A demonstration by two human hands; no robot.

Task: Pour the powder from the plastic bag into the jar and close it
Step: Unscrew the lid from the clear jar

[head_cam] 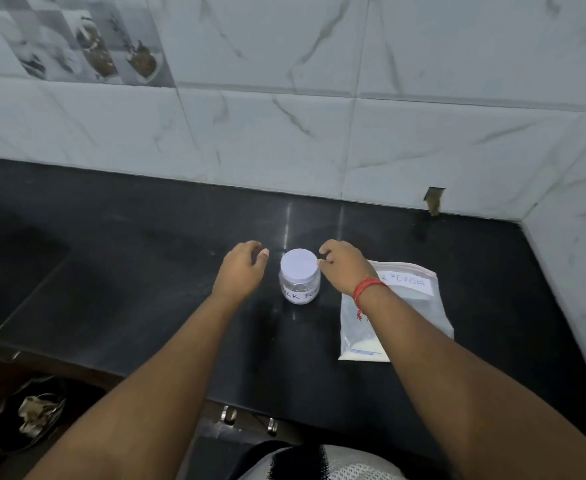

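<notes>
A small clear jar (299,287) with a white lid (299,264) and a handwritten label stands upright on the black counter (146,265). My left hand (241,270) hovers just left of it, fingers curled and apart, holding nothing. My right hand (345,266) is at the jar's right side, fingertips at the lid's edge; a red thread circles its wrist. A flat zip-top plastic bag (409,306) with white powder and a paper label lies on the counter right of the jar, partly under my right forearm.
A marble-tiled wall (319,133) runs along the back and turns forward at the right (578,254). The counter's front edge has metal drawer handles (229,415) below it. A dark dish with scraps (35,410) sits low at the left.
</notes>
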